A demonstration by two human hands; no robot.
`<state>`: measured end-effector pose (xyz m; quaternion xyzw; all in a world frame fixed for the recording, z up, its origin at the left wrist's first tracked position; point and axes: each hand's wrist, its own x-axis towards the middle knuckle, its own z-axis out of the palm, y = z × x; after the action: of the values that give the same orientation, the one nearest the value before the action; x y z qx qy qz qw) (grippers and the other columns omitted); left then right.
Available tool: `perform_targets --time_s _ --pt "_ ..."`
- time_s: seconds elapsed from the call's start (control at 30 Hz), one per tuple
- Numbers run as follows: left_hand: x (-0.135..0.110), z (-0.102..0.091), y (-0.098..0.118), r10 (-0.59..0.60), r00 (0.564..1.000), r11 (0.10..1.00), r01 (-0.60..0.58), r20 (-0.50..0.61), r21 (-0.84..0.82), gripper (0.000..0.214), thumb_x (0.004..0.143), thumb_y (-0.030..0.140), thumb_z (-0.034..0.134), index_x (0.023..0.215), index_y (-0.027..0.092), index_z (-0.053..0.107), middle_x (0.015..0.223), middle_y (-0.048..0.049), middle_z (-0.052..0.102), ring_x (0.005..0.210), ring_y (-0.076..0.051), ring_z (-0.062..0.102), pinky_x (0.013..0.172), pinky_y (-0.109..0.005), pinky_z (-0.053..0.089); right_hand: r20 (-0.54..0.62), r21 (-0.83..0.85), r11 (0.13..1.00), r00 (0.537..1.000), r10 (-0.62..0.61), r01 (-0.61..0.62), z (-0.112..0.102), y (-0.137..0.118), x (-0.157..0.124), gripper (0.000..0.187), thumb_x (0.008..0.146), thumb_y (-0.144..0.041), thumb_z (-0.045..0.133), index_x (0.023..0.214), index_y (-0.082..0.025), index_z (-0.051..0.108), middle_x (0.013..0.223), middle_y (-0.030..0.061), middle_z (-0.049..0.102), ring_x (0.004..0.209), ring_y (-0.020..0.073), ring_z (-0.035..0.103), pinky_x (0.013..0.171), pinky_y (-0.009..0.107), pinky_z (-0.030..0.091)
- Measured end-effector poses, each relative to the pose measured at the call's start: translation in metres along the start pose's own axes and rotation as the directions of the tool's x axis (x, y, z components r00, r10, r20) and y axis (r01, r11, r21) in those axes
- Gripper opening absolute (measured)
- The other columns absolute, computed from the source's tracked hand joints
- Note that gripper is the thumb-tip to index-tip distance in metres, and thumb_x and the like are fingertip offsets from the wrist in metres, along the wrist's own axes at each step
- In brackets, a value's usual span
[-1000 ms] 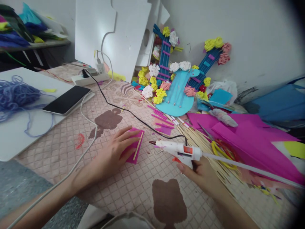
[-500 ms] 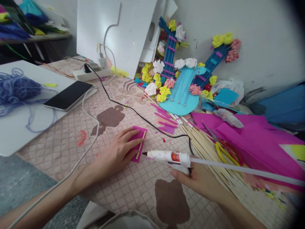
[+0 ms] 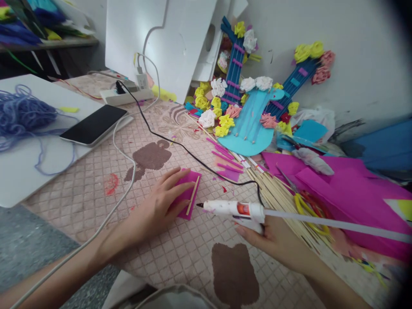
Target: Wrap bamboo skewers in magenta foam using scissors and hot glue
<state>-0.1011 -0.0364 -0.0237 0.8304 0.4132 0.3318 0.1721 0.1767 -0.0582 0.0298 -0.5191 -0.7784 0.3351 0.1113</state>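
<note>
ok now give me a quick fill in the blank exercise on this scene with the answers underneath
1. The right hand grips a white glue gun whose cord is ____.
2. The number of sticks lying on the small pink sheet under the left hand is ____.
3. In the picture, the yarn lies to the ____ of the phone.
4. The board beneath the yarn is ____.

Missing words: black; one; left; white

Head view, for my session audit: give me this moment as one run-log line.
left hand: on magenta sheet | right hand: holding glue gun | nozzle: pointing toward stick | stick: near sheet's right edge
</note>
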Motion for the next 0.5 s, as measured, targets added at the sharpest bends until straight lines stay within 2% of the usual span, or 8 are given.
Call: perform_targets --time_s 0.07,0.17,0.23,0.33,0.4,0.5 --pt "0.002 -0.005 0.001 -0.021 0.996 0.999 0.017 -0.091 -0.045 0.022 0.090 0.015 0.053 0.109 0.020 0.063 0.137 -0.0099 0.051 0.131 -0.026 0.040 0.107 -0.050 0.037 -0.046 0.027 1.000 0.999 0.007 -0.006 0.000 0.004 -0.001 0.027 0.088 -0.038 0.053 0.107 -0.021 0.064 0.087 0.0033 0.070 0.072 0.0192 0.063 0.062 0.028 0.050" --pt "0.003 -0.012 0.005 -0.055 0.984 0.980 0.020 -0.171 -0.198 0.012 0.088 0.014 0.055 0.090 0.020 0.065 0.104 -0.0047 0.068 0.105 -0.020 0.059 0.093 -0.038 0.048 -0.115 0.013 1.000 0.993 -0.016 0.018 -0.001 0.009 -0.002 0.031 0.087 -0.039 0.054 0.110 -0.021 0.064 0.090 0.0040 0.071 0.079 0.0213 0.065 0.068 0.030 0.052" --pt "0.001 -0.013 0.007 -0.132 0.983 0.952 0.090 -0.129 -0.292 0.011 0.089 0.016 0.054 0.082 0.019 0.062 0.087 -0.0022 0.066 0.085 -0.015 0.061 0.077 -0.030 0.050 -0.134 0.000 1.000 0.991 -0.031 0.031 -0.001 0.010 -0.001 0.030 0.087 -0.040 0.054 0.109 -0.021 0.065 0.091 0.0037 0.071 0.081 0.0217 0.065 0.070 0.030 0.053" --pt "-0.002 -0.012 0.011 -0.276 0.959 0.901 0.234 -0.066 -0.365 0.015 0.093 0.022 0.046 0.079 0.018 0.052 0.075 0.0005 0.056 0.065 -0.010 0.050 0.058 -0.024 0.044 -0.130 0.001 0.999 0.991 -0.042 0.042 -0.002 0.010 -0.001 0.032 0.088 -0.039 0.054 0.112 -0.023 0.065 0.093 0.0032 0.072 0.085 0.0231 0.066 0.072 0.031 0.054" --pt "-0.002 -0.011 0.012 -0.347 0.936 0.852 0.286 -0.063 -0.438 0.018 0.096 0.027 0.041 0.081 0.019 0.048 0.069 0.0027 0.048 0.058 -0.009 0.042 0.051 -0.022 0.038 -0.122 -0.004 0.999 0.991 -0.046 0.046 -0.003 0.011 -0.001 0.033 0.088 -0.039 0.054 0.115 -0.024 0.064 0.092 0.0035 0.072 0.087 0.0243 0.066 0.072 0.032 0.054" --pt "0.002 -0.012 0.013 -0.404 0.915 0.750 0.334 0.005 -0.571 0.027 0.098 0.035 0.035 0.078 0.019 0.047 0.067 0.0027 0.044 0.056 -0.009 0.040 0.049 -0.021 0.036 -0.121 -0.013 0.998 0.991 -0.060 0.059 -0.004 0.011 -0.001 0.034 0.088 -0.039 0.054 0.117 -0.024 0.063 0.097 0.0045 0.071 0.089 0.0248 0.066 0.076 0.034 0.054"
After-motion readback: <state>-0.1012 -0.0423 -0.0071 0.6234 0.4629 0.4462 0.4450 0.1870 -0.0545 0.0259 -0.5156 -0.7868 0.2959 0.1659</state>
